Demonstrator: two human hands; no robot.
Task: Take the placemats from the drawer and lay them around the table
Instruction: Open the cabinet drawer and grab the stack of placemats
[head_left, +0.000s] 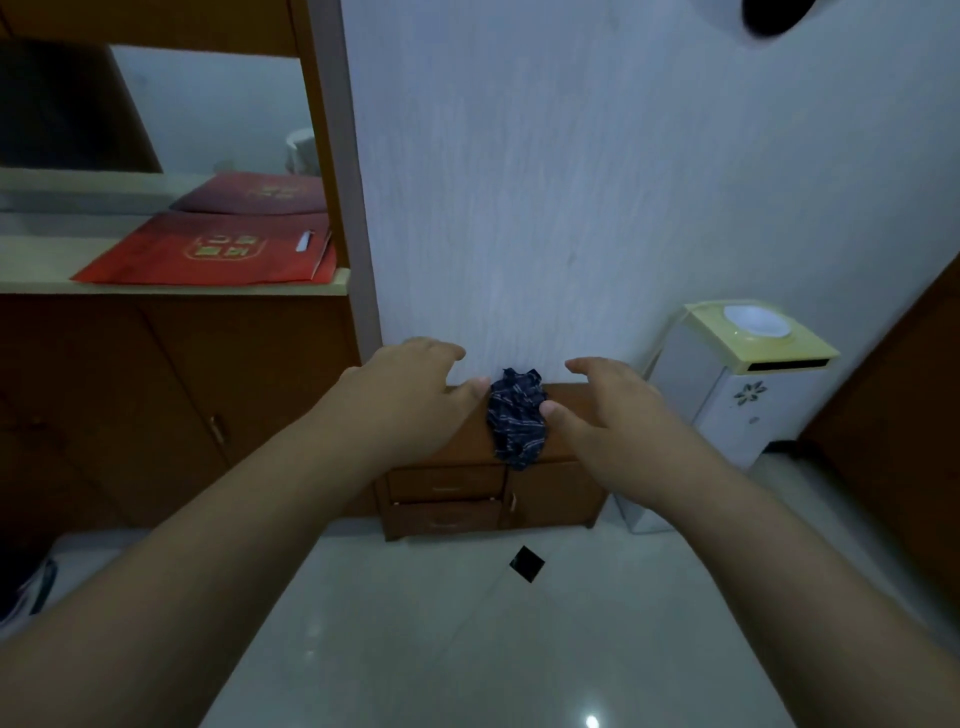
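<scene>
- Two shut drawers stacked in the left half of a low wooden cabinet, against the white wall; no placemats in view.
- Small door on the cabinet's right half.
- Dark striped cloth crumpled on the cabinet top, one corner hanging over the front edge.
- Left hand stretched out just left of the cloth, fingers spread and loosely bent, holding nothing; thumb tip close by the cloth's edge.
- Right hand just right of the cloth, fingers likewise loose and apart, holding nothing; thumb near the cloth.
- White box with yellow top standing right of the cabinet.
- Red folders lying on a counter far left.
- Small black square on the pale floor before the cabinet.
</scene>
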